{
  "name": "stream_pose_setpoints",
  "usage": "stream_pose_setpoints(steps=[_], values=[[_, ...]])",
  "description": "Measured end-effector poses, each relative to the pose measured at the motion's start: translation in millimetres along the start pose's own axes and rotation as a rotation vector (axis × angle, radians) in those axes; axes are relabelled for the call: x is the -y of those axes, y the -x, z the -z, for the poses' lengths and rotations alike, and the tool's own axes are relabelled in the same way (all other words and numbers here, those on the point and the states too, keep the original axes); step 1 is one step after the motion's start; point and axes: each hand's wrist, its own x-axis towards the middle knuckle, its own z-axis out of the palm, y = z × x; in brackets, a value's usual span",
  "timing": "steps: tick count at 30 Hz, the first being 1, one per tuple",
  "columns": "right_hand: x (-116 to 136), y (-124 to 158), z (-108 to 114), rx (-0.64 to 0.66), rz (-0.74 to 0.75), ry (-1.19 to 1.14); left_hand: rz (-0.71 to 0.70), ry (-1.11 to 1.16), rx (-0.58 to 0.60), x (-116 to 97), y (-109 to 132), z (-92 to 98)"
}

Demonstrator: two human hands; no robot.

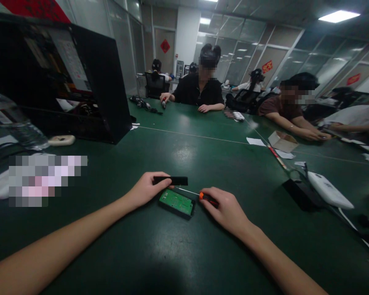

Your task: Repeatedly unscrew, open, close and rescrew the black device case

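Note:
My left hand (152, 186) is closed on a flat black cover (180, 180), thumb on its near face and fingers behind. In my right hand (224, 205) is a screwdriver (207, 198) with an orange and black handle. Its thin metal shaft points left, and the tip lies near the lower edge of the cover; whether they touch I cannot tell. Just below, a green circuit board (176, 201) sits in a shallow black case (188, 216) on the green table. Neither hand grips the case.
An open black computer case (110, 90) and a clear plastic bottle (21, 123) stand at the left. To the right are a white power strip (329, 190), a black box-like object (301, 194) and a small cardboard box (283, 141). Several people sit around, one directly across.

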Motion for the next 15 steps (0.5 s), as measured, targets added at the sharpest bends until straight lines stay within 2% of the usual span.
stream_pose_setpoints(steps=[4, 7, 15], values=[[-3.4, -0.9, -0.6, -0.022, -0.022, -0.017, 0.062, 0.203, -0.088, 7.6, -8.7, -0.1], [-6.5, -1.9, -2.9, -0.03, -0.018, -0.024, 0.075, 0.243, -0.132, 9.1, -11.3, -0.6], [-4.0, -4.3, -4.4, 0.006, 0.02, -0.001, 0.126, 0.329, -0.156, 4.2, -10.6, 0.3]])
